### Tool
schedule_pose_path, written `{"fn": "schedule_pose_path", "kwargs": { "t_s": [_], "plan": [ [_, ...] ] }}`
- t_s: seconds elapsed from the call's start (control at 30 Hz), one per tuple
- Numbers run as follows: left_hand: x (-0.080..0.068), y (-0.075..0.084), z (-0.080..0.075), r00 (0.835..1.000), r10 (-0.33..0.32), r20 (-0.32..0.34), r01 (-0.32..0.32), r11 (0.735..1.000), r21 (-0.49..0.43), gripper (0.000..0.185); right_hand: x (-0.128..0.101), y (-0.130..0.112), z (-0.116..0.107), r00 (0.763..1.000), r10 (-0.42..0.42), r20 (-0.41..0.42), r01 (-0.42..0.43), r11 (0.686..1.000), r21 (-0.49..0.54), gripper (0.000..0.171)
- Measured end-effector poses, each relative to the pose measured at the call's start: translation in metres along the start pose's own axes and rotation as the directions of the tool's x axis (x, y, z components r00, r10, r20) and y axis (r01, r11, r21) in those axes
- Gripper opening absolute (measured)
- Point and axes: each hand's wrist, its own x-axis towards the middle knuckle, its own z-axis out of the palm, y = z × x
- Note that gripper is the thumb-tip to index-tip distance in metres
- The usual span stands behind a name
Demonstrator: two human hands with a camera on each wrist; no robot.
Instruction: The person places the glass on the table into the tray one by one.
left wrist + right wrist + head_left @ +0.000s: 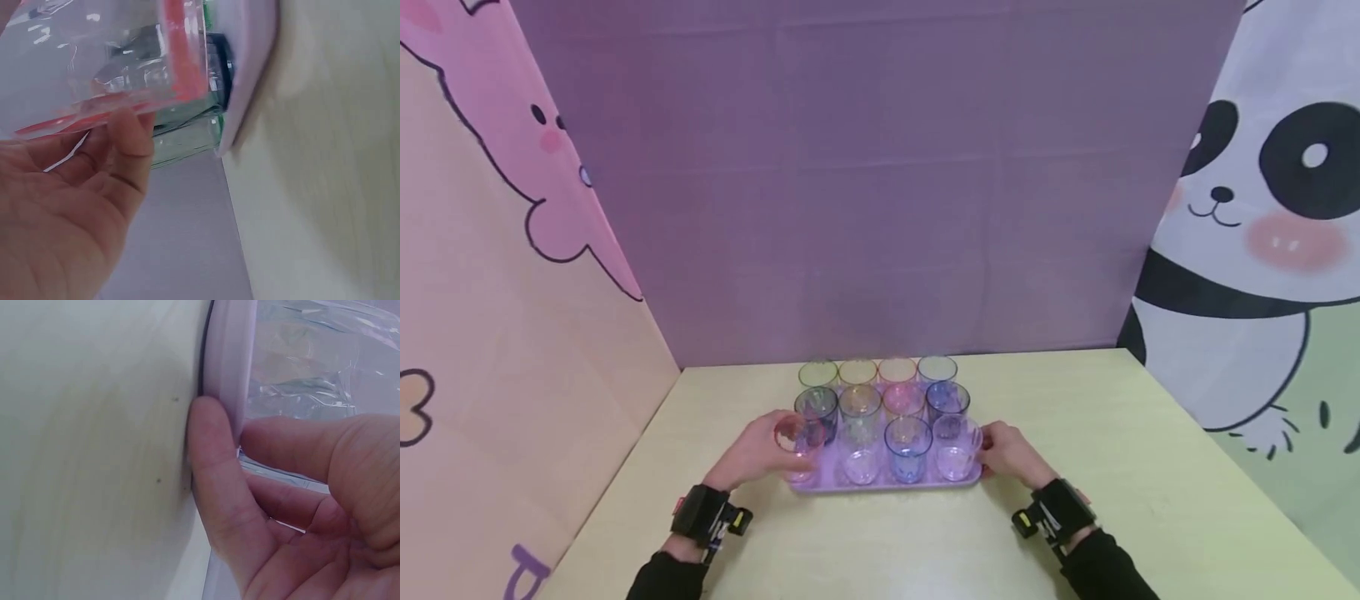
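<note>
My left hand (758, 454) grips a clear glass with a red rim (799, 435) at the front left corner of a lilac tray (880, 488). In the left wrist view its thumb presses the side of that red-tinted glass (100, 69), and the glass base is close to the tray (250, 50). At the opposite end, my right hand (1017, 455) pinches the tray's edge. The right wrist view has the fingers (215, 444) under the tray rim (228, 356) and the thumb above it, beside a clear glass (312, 375).
Several tinted glasses stand in rows on the tray, among them a dark green one (817, 406), a blue one (947, 402) and a pink one (903, 400). The pale wooden table (880, 550) meets a purple cloth backdrop (880, 208) behind; printed panels flank it.
</note>
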Motion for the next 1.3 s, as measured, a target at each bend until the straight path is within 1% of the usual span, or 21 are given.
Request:
{"fn": "schedule_pose_path", "kwargs": {
  "t_s": [0.1, 0.17, 0.27, 0.4, 0.53, 0.67, 0.8, 0.9, 1.0, 1.07, 1.1, 1.2, 1.3],
  "plan": [
    [0.002, 0.0, 0.003, 1.0, 0.018, 0.016, -0.018, 1.0, 0.016, 0.072, 0.002, 0.0, 0.0, 1.0, -0.01, 0.001, 0.01, 1.0, 0.004, 0.024],
    [0.002, 0.0, 0.005, 1.0, 0.02, 0.017, -0.02, 1.0, 0.019, 0.073, 0.003, 0.001, -0.001, 1.0, -0.015, 0.001, 0.015, 1.0, 0.001, 0.023],
    [0.003, -0.001, 0.01, 0.999, 0.021, 0.026, -0.022, 1.0, 0.017, 0.075, 0.002, 0.003, -0.001, 1.0, -0.004, 0.0, 0.004, 1.0, 0.0, 0.023],
    [0.002, -0.002, 0.014, 0.999, 0.023, 0.037, -0.025, 0.998, 0.053, 0.079, -0.002, 0.005, 0.0, 1.0, 0.02, -0.001, -0.02, 1.0, -0.008, 0.024],
    [0.001, 0.0, 0.016, 0.999, 0.029, 0.025, -0.031, 0.995, 0.099, 0.08, -0.004, 0.006, -0.001, 1.0, 0.016, 0.003, -0.016, 1.0, -0.015, 0.024],
    [0.0, 0.001, 0.016, 1.0, 0.008, 0.0, -0.008, 0.99, 0.137, 0.083, -0.004, 0.004, -0.002, 1.0, 0.019, 0.008, -0.019, 1.0, -0.014, 0.024],
    [0.002, 0.001, 0.016, 1.0, 0.008, -0.001, -0.008, 0.989, 0.15, 0.081, -0.003, 0.003, -0.003, 1.0, 0.024, 0.002, -0.024, 1.0, -0.01, 0.024],
    [0.0, 0.0, 0.014, 0.999, 0.019, 0.033, -0.024, 0.988, 0.153, 0.078, -0.004, 0.003, -0.002, 1.0, 0.031, -0.004, -0.031, 0.999, -0.012, 0.023],
    [-0.003, 0.0, 0.011, 0.997, 0.004, 0.071, -0.014, 0.989, 0.15, 0.083, -0.005, 0.004, -0.001, 0.999, 0.043, 0.004, -0.043, 0.999, -0.006, 0.023],
    [-0.005, 0.0, 0.007, 0.996, -0.009, 0.09, -0.002, 0.992, 0.123, 0.083, -0.005, 0.005, -0.001, 0.999, 0.034, 0.012, -0.034, 0.999, -0.006, 0.021],
    [-0.007, 0.001, 0.005, 0.996, -0.019, 0.092, 0.009, 0.994, 0.109, 0.084, -0.005, 0.006, -0.001, 0.999, 0.03, 0.014, -0.029, 1.0, -0.003, 0.021],
    [-0.009, -0.001, -0.004, 0.996, -0.018, 0.092, 0.011, 0.996, 0.085, 0.074, -0.003, 0.006, -0.007, 1.0, -0.008, 0.021, 0.009, 1.0, -0.018, 0.02],
    [-0.01, -0.005, -0.011, 0.998, 0.006, 0.056, -0.012, 0.993, 0.118, 0.069, -0.001, 0.007, -0.017, 0.999, -0.042, 0.021, 0.043, 0.998, -0.037, 0.023]
  ]
}}
